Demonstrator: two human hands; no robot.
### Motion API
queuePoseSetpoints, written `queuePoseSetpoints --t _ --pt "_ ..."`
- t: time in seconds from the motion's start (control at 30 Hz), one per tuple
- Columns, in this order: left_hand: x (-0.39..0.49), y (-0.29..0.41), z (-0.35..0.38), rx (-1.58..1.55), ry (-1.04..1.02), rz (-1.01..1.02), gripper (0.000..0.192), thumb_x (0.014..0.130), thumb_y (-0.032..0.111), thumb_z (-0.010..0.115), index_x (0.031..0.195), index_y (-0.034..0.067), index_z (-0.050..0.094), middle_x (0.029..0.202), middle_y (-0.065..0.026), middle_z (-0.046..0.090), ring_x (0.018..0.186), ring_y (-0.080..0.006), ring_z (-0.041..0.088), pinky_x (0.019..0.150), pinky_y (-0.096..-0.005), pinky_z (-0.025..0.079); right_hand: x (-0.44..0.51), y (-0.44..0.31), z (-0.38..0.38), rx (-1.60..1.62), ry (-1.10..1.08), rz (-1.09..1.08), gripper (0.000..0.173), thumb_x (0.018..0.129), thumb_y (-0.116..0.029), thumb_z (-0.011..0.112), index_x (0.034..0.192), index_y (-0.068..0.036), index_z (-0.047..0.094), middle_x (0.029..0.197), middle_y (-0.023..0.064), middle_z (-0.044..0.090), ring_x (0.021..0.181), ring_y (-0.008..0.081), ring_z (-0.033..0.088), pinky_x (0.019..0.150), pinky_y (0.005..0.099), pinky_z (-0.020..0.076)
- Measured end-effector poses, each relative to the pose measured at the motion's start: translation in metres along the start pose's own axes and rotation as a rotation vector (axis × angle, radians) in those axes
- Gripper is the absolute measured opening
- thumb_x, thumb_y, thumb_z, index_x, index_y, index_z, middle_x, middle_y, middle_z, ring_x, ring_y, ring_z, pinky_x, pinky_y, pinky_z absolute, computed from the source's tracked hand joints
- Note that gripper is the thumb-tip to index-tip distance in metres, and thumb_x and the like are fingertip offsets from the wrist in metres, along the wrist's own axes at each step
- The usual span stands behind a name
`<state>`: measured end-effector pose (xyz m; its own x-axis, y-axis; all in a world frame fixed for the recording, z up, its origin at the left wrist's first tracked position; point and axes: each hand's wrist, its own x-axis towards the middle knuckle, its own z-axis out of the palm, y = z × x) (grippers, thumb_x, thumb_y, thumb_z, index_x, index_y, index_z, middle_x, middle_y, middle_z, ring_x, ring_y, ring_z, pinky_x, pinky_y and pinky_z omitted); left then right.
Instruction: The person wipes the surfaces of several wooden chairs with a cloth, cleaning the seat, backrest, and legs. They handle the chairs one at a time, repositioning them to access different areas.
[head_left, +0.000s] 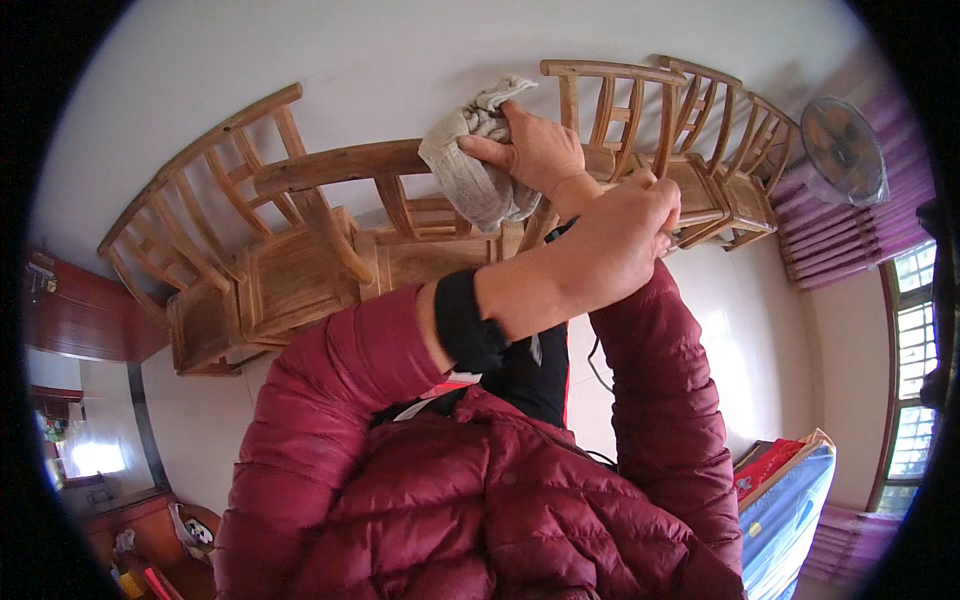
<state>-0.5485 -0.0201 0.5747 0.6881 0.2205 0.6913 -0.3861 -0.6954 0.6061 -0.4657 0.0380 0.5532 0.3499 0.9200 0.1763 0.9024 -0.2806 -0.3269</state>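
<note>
A crumpled, off-white knitted cloth (476, 165) hangs over the top rail (337, 169) of the nearest wooden chair. My right hand (544, 150) holds it from the right, thumb pressed on the front and the other fingers partly hidden. A black band (562, 229) circles my right wrist, mostly covered by my left forearm. My left arm crosses over the right one. With curled fingers, my left hand (649, 206) grips at the cuff of the right maroon sleeve (656, 315); the contact itself is partly hidden. Another black band (469, 322) sits on my left forearm.
Wooden chairs stand along the wall to the left (277, 277) and right (690, 187). A plastic-covered fan (844, 150) is by the purple curtain (832, 232). At lower right is a blue plastic-wrapped item (787, 517). A dark red cabinet (97, 307) is at far left.
</note>
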Motion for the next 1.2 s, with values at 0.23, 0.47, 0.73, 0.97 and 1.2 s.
queuePoseSetpoints --t 0.23,0.47,0.73,0.97,1.2 --pt "-0.063 0.001 -0.039 -0.228 0.048 -0.319 0.015 0.083 0.000 0.064 0.095 0.003 0.056 0.084 -0.0029 0.056 0.071 -0.0065 0.056 0.063 -0.0225 0.048 0.003 0.005 0.004 0.001 -0.003 -0.005 0.095 0.067 -0.085 0.044 0.113 -0.003 0.055 0.091 0.0214 0.067 0.092 0.0365 0.064 0.083 0.0467 0.0463" --pt "-0.119 -0.015 0.006 -0.645 -0.009 -0.535 0.033 0.083 0.006 0.067 0.114 0.002 0.057 0.094 -0.0048 0.060 0.082 -0.0105 0.056 0.069 -0.0264 0.050 0.010 0.011 0.015 -0.065 0.048 -0.040 0.100 0.068 -0.087 0.040 0.121 -0.003 0.053 0.093 0.0222 0.067 0.093 0.0355 0.064 0.081 0.0456 0.0488" --pt "-0.126 -0.035 0.028 -0.642 -0.040 -0.439 0.026 0.082 0.017 0.070 0.106 0.011 0.064 0.087 -0.0054 0.060 0.077 -0.0132 0.055 0.066 -0.0281 0.047 0.013 0.016 0.018 -0.035 0.041 -0.080 0.091 0.072 -0.082 0.043 0.115 -0.003 0.054 0.093 0.0232 0.066 0.097 0.0403 0.062 0.083 0.0465 0.0472" --pt "-0.125 -0.031 0.040 -1.073 -0.096 -0.585 0.025 0.085 0.015 0.068 0.108 0.008 0.065 0.081 0.0004 0.060 0.067 -0.0093 0.054 0.061 -0.0249 0.047 0.013 0.015 0.017 -0.065 0.027 -0.062 0.091 0.074 -0.081 0.042 0.118 -0.003 0.053 0.094 0.0227 0.066 0.098 0.0397 0.062 0.083 0.0454 0.0470" --pt "-0.130 -0.029 0.043 -1.420 -0.121 -0.874 0.020 0.091 0.020 0.057 0.103 0.004 0.060 0.077 -0.0034 0.058 0.064 -0.0114 0.058 0.062 -0.0251 0.051 0.013 0.016 0.021 -0.048 0.107 -0.095 0.093 0.069 -0.084 0.043 0.113 -0.003 0.056 0.091 0.0236 0.066 0.093 0.0390 0.064 0.080 0.0472 0.0493"
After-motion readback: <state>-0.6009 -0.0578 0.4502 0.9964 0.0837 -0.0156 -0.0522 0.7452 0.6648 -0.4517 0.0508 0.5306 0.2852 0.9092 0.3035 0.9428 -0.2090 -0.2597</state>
